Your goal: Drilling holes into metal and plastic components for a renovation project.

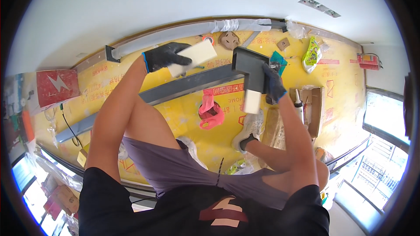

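Note:
My left hand (162, 57), in a black glove with a blue cuff, grips a cream-white rectangular block (200, 53) and holds it above the floor. In my right hand (274, 84), also gloved, is a dark grey L-shaped corner piece (249, 63), held by its right side. A second cream-white block (252, 101) sticks out of the corner piece's near end. Open space separates the left block from the corner piece. Beneath both hands, a long dark grey profile (188, 86) lies diagonally across the yellow-covered floor (175, 109).
A plastic-wrapped profile (175, 36) runs along the far wall. On the floor are a pink plastic bag (211, 112) between my legs, a cardboard box (316, 124) with a sealant tube (299, 105) at the right, and a green-white bag (311, 54). A red box (57, 86) stands far left.

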A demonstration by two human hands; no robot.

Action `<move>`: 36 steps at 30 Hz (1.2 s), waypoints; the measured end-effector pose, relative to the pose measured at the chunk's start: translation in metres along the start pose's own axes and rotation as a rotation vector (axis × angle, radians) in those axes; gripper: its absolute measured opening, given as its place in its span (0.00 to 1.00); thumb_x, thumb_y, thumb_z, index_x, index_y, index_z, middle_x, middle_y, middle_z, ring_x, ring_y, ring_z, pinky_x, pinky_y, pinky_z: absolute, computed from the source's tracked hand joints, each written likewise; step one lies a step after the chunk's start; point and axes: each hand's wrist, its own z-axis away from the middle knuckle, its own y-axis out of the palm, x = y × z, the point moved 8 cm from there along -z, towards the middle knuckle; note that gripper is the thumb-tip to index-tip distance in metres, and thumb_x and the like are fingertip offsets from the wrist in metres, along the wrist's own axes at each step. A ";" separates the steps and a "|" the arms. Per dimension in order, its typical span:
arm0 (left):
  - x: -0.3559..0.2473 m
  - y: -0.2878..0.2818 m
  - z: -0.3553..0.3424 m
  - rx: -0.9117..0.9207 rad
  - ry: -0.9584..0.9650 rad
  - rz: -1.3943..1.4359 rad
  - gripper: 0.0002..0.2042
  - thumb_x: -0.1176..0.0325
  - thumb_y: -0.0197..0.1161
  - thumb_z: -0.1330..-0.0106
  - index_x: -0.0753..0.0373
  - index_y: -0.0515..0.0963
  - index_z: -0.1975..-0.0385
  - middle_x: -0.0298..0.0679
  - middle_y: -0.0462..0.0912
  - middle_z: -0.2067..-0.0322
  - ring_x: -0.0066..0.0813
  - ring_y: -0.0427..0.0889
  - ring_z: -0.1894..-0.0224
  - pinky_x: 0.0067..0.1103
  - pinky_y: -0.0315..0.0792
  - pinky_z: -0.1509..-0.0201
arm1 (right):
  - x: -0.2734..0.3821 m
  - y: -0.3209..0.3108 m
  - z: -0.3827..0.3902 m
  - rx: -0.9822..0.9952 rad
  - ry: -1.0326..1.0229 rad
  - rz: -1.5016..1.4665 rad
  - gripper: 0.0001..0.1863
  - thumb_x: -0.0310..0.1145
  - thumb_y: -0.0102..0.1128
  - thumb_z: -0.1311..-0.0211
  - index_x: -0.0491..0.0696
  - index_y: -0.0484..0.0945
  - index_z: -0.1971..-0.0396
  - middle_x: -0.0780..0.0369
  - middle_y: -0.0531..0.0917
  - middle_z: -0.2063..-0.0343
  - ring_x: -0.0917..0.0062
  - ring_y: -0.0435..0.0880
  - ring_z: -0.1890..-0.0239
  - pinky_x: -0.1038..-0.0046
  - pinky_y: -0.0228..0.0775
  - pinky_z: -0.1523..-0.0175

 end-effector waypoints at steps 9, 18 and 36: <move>-0.072 0.093 0.008 0.133 0.285 -0.297 0.27 0.61 0.72 0.36 0.68 0.77 0.39 0.40 0.86 0.50 0.24 0.80 0.49 0.25 0.73 0.41 | 0.099 0.031 0.124 -0.108 -0.063 0.121 0.20 0.46 0.55 0.24 0.46 0.78 0.45 0.62 0.85 0.54 0.77 0.84 0.55 0.72 0.80 0.48; -0.106 0.127 0.024 0.237 0.185 -0.402 0.28 0.58 0.74 0.39 0.68 0.79 0.43 0.40 0.88 0.55 0.23 0.83 0.55 0.24 0.77 0.49 | 0.118 0.038 0.198 -0.195 -0.102 0.090 0.18 0.44 0.57 0.24 0.47 0.79 0.47 0.62 0.85 0.55 0.77 0.84 0.56 0.73 0.81 0.53; -0.100 0.118 -0.001 -0.375 0.466 0.061 0.18 0.51 0.56 0.24 0.60 0.78 0.51 0.43 0.83 0.56 0.36 0.83 0.55 0.31 0.77 0.51 | 0.095 0.072 0.209 -0.162 -0.127 0.011 0.17 0.42 0.57 0.24 0.47 0.79 0.46 0.63 0.84 0.53 0.78 0.83 0.52 0.72 0.77 0.44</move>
